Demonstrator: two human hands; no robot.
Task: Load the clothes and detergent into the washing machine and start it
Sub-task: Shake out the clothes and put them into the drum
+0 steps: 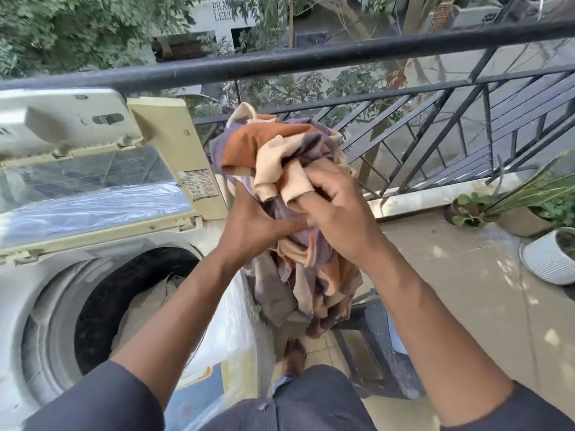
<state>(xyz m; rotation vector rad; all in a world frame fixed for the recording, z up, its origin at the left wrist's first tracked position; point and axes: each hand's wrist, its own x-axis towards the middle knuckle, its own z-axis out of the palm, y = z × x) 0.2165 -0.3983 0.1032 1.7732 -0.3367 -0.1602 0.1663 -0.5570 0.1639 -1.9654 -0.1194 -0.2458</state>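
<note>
Railing point(311, 62) of dark metal is seen running across the whole upper view, with trees and a pale building beyond it and slanted bars filling its right part. Below and to the left, the washing machine point(40, 275) is found, a top-loader whose yellowed lid point(93, 169) is folded up and back toward the railing. Its round drum opening point(124, 306) is exposed, and a greyish-beige cloth point(146, 306) is already seen lying inside. Clear plastic film is draped over the machine's right side, just beside the person's left forearm.

A tiled balcony floor point(451, 275) is spread to the right. A dark stool or stand point(379, 346) is placed near the machine's right side, directly under the hanging fabric, and a bare foot point(294, 356) is seen between the two. At the far right, a white ribbed pot point(550, 262) and further potted plants point(513, 206) are set along the ledge.

A bundle of clothes point(280, 157), in rust, cream and mauve, is held up in the air to the right of the machine, clear of the drum and in front of the railing, with its lower folds dangling toward the stool. The bundle is grasped by the left hand point(252, 228) from the side nearest the lid, fingers curled into the cloth, and by the right hand point(339, 219) from the front, fingers dug into the folds.
</note>
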